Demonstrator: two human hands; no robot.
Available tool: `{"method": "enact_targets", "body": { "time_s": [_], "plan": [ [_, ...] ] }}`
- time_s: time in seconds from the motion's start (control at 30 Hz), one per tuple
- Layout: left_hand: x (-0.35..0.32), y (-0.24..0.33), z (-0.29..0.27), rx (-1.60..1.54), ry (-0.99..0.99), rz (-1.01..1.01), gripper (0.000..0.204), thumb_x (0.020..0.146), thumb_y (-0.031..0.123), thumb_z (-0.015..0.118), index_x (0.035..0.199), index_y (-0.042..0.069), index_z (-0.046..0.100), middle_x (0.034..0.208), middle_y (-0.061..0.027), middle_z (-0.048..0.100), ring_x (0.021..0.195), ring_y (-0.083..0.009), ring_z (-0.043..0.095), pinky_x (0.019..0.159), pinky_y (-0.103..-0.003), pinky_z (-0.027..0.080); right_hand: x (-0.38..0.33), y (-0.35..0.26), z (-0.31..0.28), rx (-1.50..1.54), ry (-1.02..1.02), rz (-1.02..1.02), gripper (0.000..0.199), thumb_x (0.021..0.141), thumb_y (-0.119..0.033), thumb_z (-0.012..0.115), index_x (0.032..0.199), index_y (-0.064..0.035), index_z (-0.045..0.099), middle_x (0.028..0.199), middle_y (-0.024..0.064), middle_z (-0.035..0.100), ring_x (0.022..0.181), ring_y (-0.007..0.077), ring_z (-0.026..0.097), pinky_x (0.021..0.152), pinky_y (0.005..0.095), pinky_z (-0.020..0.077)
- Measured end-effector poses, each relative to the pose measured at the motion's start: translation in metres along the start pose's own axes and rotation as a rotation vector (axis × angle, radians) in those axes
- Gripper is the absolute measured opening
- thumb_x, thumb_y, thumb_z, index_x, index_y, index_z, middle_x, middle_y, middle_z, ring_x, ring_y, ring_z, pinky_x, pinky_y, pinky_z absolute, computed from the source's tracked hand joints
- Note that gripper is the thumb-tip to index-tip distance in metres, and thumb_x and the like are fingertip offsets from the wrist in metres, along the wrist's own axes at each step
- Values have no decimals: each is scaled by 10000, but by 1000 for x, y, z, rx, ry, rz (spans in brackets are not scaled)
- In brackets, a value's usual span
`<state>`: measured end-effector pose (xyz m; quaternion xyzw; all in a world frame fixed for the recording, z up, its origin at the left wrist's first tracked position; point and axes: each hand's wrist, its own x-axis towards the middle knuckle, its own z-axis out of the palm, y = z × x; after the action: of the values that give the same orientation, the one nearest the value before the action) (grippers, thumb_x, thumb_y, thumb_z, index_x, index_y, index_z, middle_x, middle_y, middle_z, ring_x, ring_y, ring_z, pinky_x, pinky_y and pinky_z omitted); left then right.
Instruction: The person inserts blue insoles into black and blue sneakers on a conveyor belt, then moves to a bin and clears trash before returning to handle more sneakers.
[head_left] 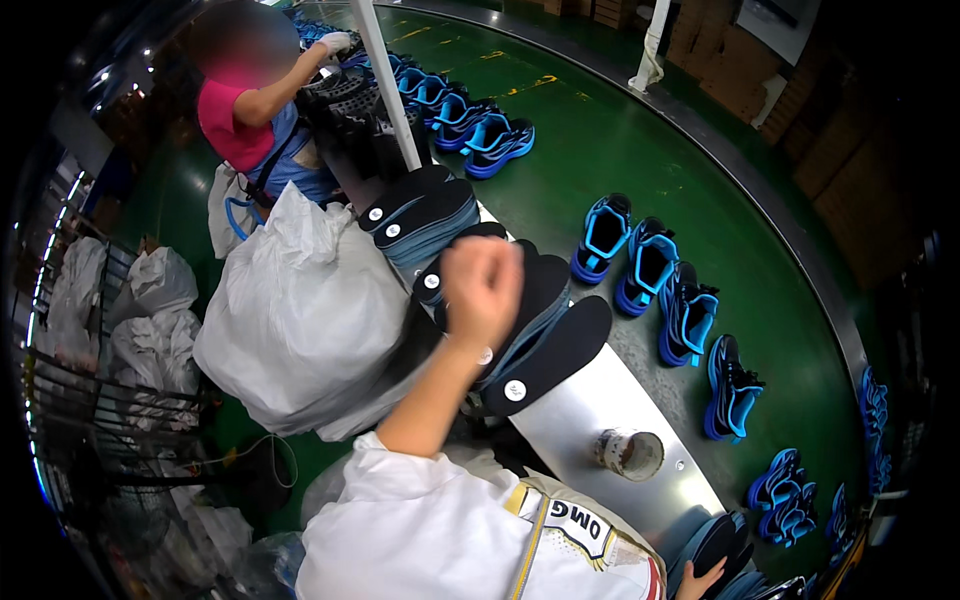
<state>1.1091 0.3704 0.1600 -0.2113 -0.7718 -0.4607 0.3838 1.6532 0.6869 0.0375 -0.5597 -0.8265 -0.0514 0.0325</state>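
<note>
My left hand (pixel 484 288) is slightly blurred, its fingers curled in, above dark insoles (pixel 560 350). Whatever lies inside those fingers is hidden. These insoles have black tops, blue-grey undersides and round white stickers at the heels; they lie overlapped in stacks along a metal ledge. Down at the lower right, my right hand (pixel 702 580) grips the edge of another bunch of insoles (pixel 712 540), thumb and fingers against them. Part of this hand is cut off by the picture's lower edge.
A round tin (pixel 630 454) stands on the metal ledge (pixel 600 410). Beyond it, blue-black shoes (pixel 650 268) line a green conveyor (pixel 560 150). A big white sack (pixel 300 310) sits at left, below a white post (pixel 385 85). Another person (pixel 240 115) works at the far left.
</note>
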Motion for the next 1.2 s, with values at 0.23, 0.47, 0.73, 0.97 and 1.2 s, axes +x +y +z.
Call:
{"method": "enact_targets", "body": {
  "time_s": [0.23,0.47,0.73,0.97,1.2],
  "plan": [
    [-61,-195,-27,819,-715,-498,559,645,469,656,987,30,595,1069,-93,503,1058,-253,383,871,-394,336,13,-49,6,471,-20,-144,689,689,-195,640,1293,-63,336,1235,235,415,1122,344,426,949,377,321],
    [-44,-189,-23,595,-722,-588,614,620,412,673,1020,-37,545,1155,-176,466,1040,-315,456,859,-389,386,6,-67,3,649,-190,-31,578,769,-86,594,1287,-37,342,1200,217,456,1109,278,457,925,333,344],
    [-74,-144,-10,489,-1059,-535,756,553,455,739,1071,-21,462,1075,-195,477,998,-328,505,819,-374,436,-17,-103,-12,590,-214,-16,462,758,-89,601,1180,29,456,1129,196,514,1050,280,501,900,339,373],
    [-60,-130,7,691,-1181,-362,532,607,381,707,950,-7,581,1008,-164,521,970,-303,517,785,-403,448,-37,-100,-37,513,-175,6,359,761,-166,606,1047,41,540,1052,204,550,1000,333,515,876,367,391],
    [-30,-181,1,-168,-840,-870,363,720,294,652,888,-1,523,802,-34,504,740,-104,459,605,-249,374,-21,-94,-41,562,-10,-67,310,722,-178,630,958,16,578,970,181,585,910,340,547,799,384,426]
  ]
}}
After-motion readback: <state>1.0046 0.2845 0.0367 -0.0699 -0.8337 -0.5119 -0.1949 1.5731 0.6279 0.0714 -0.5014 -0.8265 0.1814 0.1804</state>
